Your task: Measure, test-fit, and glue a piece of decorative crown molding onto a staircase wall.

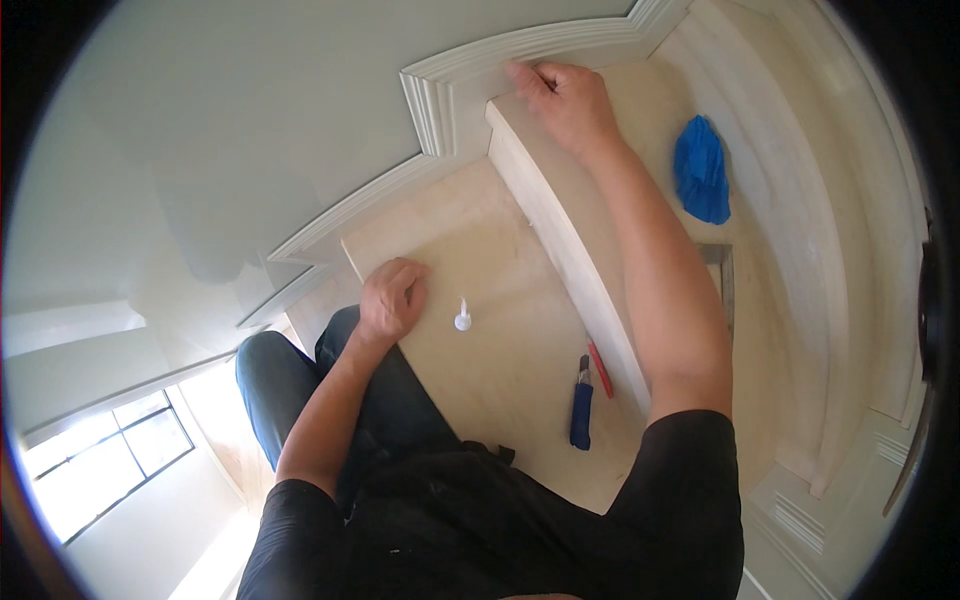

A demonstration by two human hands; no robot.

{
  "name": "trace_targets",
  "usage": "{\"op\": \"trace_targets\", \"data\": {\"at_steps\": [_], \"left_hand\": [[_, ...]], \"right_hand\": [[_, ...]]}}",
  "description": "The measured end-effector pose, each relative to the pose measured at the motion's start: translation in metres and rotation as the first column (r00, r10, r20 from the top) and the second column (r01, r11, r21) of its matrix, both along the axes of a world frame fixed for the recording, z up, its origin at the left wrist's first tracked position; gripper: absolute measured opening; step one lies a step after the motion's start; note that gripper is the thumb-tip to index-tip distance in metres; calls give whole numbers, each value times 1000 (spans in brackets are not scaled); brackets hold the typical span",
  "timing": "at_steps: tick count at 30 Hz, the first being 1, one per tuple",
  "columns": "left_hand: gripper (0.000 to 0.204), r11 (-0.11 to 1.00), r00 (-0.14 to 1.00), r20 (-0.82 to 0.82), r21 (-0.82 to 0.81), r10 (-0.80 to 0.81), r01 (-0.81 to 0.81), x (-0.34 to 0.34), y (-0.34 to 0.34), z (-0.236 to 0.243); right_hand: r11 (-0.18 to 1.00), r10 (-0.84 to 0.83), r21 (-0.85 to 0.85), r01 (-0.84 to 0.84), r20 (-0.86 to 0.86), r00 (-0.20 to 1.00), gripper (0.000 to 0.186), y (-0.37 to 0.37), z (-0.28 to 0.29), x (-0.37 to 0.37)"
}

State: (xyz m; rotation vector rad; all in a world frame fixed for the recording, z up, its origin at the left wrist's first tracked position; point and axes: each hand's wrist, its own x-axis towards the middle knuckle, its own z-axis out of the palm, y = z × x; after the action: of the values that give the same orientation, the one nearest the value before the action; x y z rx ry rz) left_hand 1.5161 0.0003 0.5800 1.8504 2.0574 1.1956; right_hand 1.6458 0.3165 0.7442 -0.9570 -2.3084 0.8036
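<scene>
My right hand [572,108] reaches up to the foot of the white wall moulding [520,45], above the end of a pale wooden stair step [560,150]. Its fingers are curled and slightly blurred at the tips; whatever they pinch, if anything, is hidden. On the lower tread [480,230], close to its left edge, my left hand [393,300] rests with its fingers folded in and nothing showing in them. A small white nozzle [462,320] with a round base stands just right of that hand.
Nearer me on the lower tread lie a blue-handled utility knife [581,405] and a red pencil-like stick [600,368] by the riser. A crumpled blue plastic cover [702,170] and a grey metal strip [728,290] lie on the upper step. Curved risers [800,200] climb at right.
</scene>
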Motion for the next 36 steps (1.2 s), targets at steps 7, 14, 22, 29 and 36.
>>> {"op": "trace_targets", "data": {"at_steps": [7, 14, 22, 29, 36], "left_hand": [[16, 1000, 1000, 9, -6, 11, -11, 3, 0, 6], [16, 999, 1000, 6, -28, 16, -15, 2, 2, 3], [16, 1000, 1000, 2, -17, 11, -11, 1, 4, 0], [15, 1000, 1000, -18, -17, -19, 19, 4, 6, -3], [15, 1000, 1000, -20, -26, -3, 2, 5, 4, 5]], "right_hand": [[999, 34, -19, -33, 8, 999, 59, -7, 6, 0], [998, 34, 52, -34, 1, 999, 56, -3, 1, -2], [995, 21, 101, -24, 36, 999, 56, 1, 1, -2], [949, -310, -61, 309, -353, 883, 51, 3, 13, 7], [867, -413, 114, 486, -382, 827, 86, 13, -7, -4]]}}
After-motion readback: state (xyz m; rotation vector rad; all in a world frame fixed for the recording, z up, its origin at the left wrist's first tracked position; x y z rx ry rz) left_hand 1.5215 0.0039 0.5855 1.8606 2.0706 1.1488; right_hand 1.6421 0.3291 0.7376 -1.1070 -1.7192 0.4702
